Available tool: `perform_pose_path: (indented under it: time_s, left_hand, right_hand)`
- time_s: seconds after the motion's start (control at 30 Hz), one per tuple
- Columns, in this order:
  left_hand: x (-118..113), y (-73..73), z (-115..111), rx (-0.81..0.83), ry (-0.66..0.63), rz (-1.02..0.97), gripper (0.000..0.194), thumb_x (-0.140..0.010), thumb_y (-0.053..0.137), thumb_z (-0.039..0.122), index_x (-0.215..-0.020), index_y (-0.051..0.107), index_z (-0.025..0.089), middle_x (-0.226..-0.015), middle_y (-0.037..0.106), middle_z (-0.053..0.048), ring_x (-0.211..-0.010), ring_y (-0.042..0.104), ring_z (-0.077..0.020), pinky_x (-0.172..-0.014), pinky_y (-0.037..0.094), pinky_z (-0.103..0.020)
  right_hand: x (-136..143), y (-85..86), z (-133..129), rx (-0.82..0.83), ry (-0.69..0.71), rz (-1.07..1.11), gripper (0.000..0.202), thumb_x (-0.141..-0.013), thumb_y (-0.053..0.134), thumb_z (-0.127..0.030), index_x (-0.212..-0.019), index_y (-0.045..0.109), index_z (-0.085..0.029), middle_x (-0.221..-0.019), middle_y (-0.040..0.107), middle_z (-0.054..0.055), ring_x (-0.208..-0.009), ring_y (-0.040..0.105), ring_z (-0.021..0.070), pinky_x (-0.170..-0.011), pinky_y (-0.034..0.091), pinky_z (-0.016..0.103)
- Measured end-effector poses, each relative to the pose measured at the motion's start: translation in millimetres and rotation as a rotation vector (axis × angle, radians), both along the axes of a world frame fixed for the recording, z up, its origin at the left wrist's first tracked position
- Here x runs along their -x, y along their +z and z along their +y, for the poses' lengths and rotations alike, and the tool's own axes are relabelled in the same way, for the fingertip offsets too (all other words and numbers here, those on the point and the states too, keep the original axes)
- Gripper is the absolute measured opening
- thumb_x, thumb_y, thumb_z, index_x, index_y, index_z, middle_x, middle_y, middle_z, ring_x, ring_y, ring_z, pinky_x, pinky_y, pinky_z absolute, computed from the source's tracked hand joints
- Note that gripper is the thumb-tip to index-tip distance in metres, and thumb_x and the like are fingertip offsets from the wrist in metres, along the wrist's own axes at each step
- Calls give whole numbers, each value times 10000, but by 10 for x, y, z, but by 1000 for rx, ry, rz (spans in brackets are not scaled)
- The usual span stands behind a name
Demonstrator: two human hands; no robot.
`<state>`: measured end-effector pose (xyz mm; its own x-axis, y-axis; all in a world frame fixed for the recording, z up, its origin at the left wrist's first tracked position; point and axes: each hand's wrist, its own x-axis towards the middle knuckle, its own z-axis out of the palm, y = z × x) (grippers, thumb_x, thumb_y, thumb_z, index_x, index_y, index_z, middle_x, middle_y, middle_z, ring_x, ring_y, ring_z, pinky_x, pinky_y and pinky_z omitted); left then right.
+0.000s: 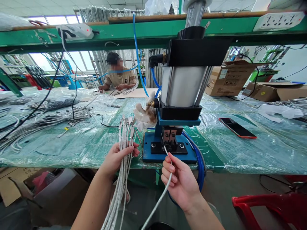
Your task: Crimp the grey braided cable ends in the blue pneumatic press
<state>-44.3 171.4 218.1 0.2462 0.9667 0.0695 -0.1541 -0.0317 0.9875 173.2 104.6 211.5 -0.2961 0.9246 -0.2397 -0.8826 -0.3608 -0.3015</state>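
Observation:
My left hand (120,156) is closed round a bundle of silvery cables (123,172) whose flat metal ends point up and away from me. Between the thumb and fingers of my right hand (174,175) is one single cable (159,199). Its far end reaches into the black clamp (169,145) of a press (183,86), where the tip is hidden. The press stands on a blue base (147,153) at the table's front edge, just beyond my right hand. A stained white cloth (145,116) hangs at its left side.
Loose cables (52,119) lie on the left of the plastic-covered table (216,153). A phone (237,127) and cardboard boxes (230,78) are on the right. Blue hoses (200,163) run beside the press. Across the table sits a person (120,76). A red stool (271,204) stands at lower right.

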Motion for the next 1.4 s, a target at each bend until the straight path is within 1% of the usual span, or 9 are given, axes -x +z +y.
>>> perform_pose_path:
  time_s: [0.27,0.5,0.87,1.1,1.17,1.23,1.33,1.37,1.4]
  left_hand:
    - [3,-12,10,-5,7,9,226,-788,719,326,-914,748,140,-756,738,-76,-727,657,-184,-717,502,-274]
    - [-1,-11,8,-8,34,30,250,-771,724,339,-917,751,138,-753,733,-80,-729,662,-202,-724,513,-298]
    - [2,11,2,-4,10,22,229,-780,722,333,-906,755,145,-760,739,-80,-728,661,-189,-732,506,-288]
    - [-6,12,5,-4,7,27,226,-768,723,339,-886,753,148,-743,724,-78,-718,648,-197,-707,496,-296]
    - [-6,2,8,-13,5,29,227,-771,719,342,-889,752,151,-728,713,-70,-695,633,-188,-683,483,-287]
    - [1,-9,13,-23,13,35,237,-777,711,348,-904,751,151,-719,701,-64,-678,615,-177,-649,462,-273]
    - [20,-23,18,-25,47,47,253,-773,716,358,-909,755,148,-663,651,-36,-610,555,-140,-558,398,-239]
    - [26,-25,17,-22,55,52,261,-772,717,365,-915,757,151,-635,625,-22,-577,525,-126,-528,369,-234]
    - [30,-27,16,-20,59,62,270,-773,717,375,-921,759,154,-613,599,-9,-546,496,-114,-504,343,-233]
  right_hand:
    - [0,-64,6,0,-23,-69,208,-814,692,-277,-709,580,-137,-501,416,-79,-362,274,20,-357,229,164]
    - [3,-80,9,3,-30,-75,211,-820,686,-281,-705,595,-130,-500,425,-74,-363,271,21,-353,233,164]
    - [24,-94,6,-1,-47,-99,238,-854,652,-299,-692,608,-131,-496,428,-67,-362,282,25,-357,244,172]
    - [11,-15,-99,-135,-48,-373,316,-852,656,-399,-681,625,-136,-489,516,-33,-349,374,33,-375,275,171]
    - [-12,7,-163,-192,-10,-471,344,-847,644,-440,-682,633,-139,-491,560,-13,-333,413,50,-367,289,179]
    - [-42,-41,-249,-241,84,-579,380,-837,621,-494,-691,641,-144,-516,617,20,-333,465,77,-369,310,192]
    - [-90,-303,-407,-313,410,-854,418,-824,574,-546,-699,650,-154,-578,676,69,-391,527,118,-411,344,216]
    - [-103,-426,-456,-337,542,-1003,399,-829,567,-524,-690,654,-160,-605,686,74,-427,534,122,-440,350,223]
    - [-113,-552,-497,-379,611,-1198,373,-833,569,-480,-646,647,-167,-584,669,63,-450,516,118,-456,324,223]
